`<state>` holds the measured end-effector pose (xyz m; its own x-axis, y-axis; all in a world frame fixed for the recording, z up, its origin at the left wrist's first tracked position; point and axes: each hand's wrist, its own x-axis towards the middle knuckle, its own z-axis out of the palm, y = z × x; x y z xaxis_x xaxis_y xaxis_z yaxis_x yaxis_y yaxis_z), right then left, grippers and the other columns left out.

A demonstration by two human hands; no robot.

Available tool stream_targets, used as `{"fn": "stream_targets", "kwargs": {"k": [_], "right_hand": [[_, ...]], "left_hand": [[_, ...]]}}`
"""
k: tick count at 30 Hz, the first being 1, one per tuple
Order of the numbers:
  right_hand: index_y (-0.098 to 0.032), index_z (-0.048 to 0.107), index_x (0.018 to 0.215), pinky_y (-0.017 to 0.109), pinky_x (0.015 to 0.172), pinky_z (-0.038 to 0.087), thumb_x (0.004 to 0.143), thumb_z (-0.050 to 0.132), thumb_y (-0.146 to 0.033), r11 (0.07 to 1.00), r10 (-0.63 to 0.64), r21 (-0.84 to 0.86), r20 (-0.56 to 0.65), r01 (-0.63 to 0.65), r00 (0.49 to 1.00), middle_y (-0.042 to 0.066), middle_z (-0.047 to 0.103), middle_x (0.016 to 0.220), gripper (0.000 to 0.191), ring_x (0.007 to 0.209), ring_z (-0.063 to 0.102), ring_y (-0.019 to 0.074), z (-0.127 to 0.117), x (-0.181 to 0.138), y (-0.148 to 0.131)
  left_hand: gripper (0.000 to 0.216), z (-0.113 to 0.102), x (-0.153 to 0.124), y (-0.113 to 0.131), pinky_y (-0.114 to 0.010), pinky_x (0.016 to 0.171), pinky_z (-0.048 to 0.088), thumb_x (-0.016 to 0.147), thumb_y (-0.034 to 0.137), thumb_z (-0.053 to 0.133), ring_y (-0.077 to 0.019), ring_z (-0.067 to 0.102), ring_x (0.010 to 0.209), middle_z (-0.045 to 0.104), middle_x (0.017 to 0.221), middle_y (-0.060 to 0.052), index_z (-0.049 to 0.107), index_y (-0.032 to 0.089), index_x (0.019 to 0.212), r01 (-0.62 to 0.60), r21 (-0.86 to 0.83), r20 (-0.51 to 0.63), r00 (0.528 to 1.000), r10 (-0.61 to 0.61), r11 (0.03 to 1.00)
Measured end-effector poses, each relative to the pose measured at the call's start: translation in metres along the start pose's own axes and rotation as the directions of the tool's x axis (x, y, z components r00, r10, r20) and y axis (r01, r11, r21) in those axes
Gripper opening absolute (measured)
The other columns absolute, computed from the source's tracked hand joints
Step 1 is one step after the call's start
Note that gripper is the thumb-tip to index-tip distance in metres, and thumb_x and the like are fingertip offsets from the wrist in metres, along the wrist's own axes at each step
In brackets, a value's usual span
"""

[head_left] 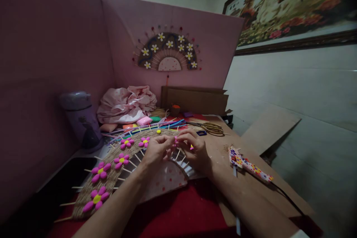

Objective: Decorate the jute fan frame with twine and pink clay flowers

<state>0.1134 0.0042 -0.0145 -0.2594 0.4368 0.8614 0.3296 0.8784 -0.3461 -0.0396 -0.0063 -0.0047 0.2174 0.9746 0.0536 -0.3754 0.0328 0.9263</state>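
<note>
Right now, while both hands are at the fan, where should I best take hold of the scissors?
Probably by the golden handle loops of the scissors, reaching from the right with the right hand. They lie flat beyond it, loops toward the right, blades pointing left into the craft clutter.

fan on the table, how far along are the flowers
Done: five flowers on the left of the twine arc. In hand: the left hand and right hand pinch a pink piece at the arc's top. Left: the yellow dot has no petals, and no flowers show on the right, partly hidden by the hands.
</note>
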Motion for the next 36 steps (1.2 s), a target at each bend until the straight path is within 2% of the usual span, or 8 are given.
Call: {"fn": "stream_targets", "kwargs": {"k": [3,7,16,21,26,29,34,36], "right_hand": [[-0.021,0.06,0.086,0.026,0.064,0.05,0.083,0.057,-0.016,0.999,0.023,-0.023,-0.006,-0.023,1.0,0.005,0.059,0.087,0.006,0.08,0.058,0.0149,-0.0002,0.0001,-0.001],[-0.021,0.06,0.092,0.027,0.067,0.051,0.083,0.057,-0.015,0.999,0.015,-0.04,0.024,-0.014,1.0,0.005,0.059,0.091,0.012,0.082,0.058,0.0154,-0.0002,0.0003,-0.002],[-0.021,0.059,0.093,0.028,0.071,0.051,0.083,0.058,-0.015,1.0,-0.011,-0.016,0.022,0.011,1.0,0.005,0.059,0.091,0.012,0.084,0.059,0.0155,0.0007,-0.0004,0.0016],[-0.021,0.058,0.09,0.027,0.072,0.05,0.083,0.057,-0.013,1.0,-0.019,0.0,-0.003,0.019,1.0,0.005,0.059,0.089,0.011,0.084,0.059,0.0147,0.001,-0.0003,0.0011],[-0.021,0.059,0.092,0.026,0.069,0.05,0.083,0.057,-0.013,0.999,-0.026,-0.022,0.022,0.026,0.999,0.004,0.059,0.089,0.012,0.081,0.058,0.0137,0.0007,-0.0001,-0.0005],[-0.021,0.059,0.091,0.026,0.067,0.05,0.083,0.057,-0.013,0.999,-0.029,-0.013,0.02,0.029,0.999,0.004,0.06,0.089,0.012,0.081,0.059,0.014,0.0009,-0.0009,-0.0003],[-0.022,0.061,0.094,0.026,0.064,0.049,0.083,0.056,-0.016,0.999,0.034,-0.003,0.049,-0.034,0.998,0.005,0.061,0.091,0.013,0.08,0.059,0.015,0.0024,-0.0041,0.0008],[-0.021,0.061,0.095,0.027,0.064,0.048,0.084,0.056,-0.017,0.997,0.076,-0.01,0.034,-0.076,0.997,0.006,0.061,0.092,0.013,0.081,0.058,0.0157,0.0026,-0.0034,0.0004]], "left_hand": [[0.042,-0.0008,0.0017,-0.0027,-0.015,0.029,0.022,0.06,0.05,0.075,-0.0026,0.038,0.03,0.054,0.046,0.001,0.058,0.011,0.058,-0.041,0.025,-0.004,0.999,0.041,0.999],[0.037,-0.0023,0.0021,-0.0046,-0.014,0.03,0.022,0.059,0.044,0.077,-0.0022,0.036,0.029,0.05,0.041,0.004,0.06,0.012,0.06,-0.065,0.059,-0.013,0.998,0.065,0.996],[0.036,-0.0004,0.0003,0.0014,-0.014,0.031,0.024,0.056,0.042,0.079,-0.0023,0.037,0.031,0.051,0.042,0.003,0.061,0.011,0.06,-0.057,0.08,0.008,0.998,0.056,0.995],[0.035,-0.001,0.0012,0.0004,-0.014,0.031,0.023,0.061,0.043,0.076,-0.0022,0.038,0.032,0.056,0.047,0.001,0.062,0.011,0.062,-0.064,0.063,0.009,0.998,0.064,0.996],[0.036,0.0005,-0.0006,0.0021,-0.014,0.032,0.024,0.055,0.041,0.08,-0.0025,0.038,0.031,0.052,0.043,0.003,0.06,0.011,0.06,-0.046,0.062,0.012,0.999,0.045,0.997],[0.039,0.0016,-0.0017,0.0017,-0.015,0.032,0.023,0.058,0.046,0.077,-0.0021,0.037,0.031,0.051,0.042,0.003,0.06,0.011,0.061,-0.035,0.079,0.022,0.999,0.034,0.996],[0.04,0.0023,0.0,-0.0022,-0.015,0.03,0.021,0.057,0.047,0.077,-0.0023,0.035,0.029,0.049,0.04,0.005,0.059,0.012,0.063,-0.075,0.067,-0.034,0.996,0.078,0.995],[0.04,0.0036,0.0001,-0.002,-0.016,0.029,0.02,0.055,0.046,0.077,-0.0028,0.035,0.027,0.054,0.044,0.004,0.056,0.013,0.064,-0.111,0.033,-0.082,0.99,0.113,0.993]]}}
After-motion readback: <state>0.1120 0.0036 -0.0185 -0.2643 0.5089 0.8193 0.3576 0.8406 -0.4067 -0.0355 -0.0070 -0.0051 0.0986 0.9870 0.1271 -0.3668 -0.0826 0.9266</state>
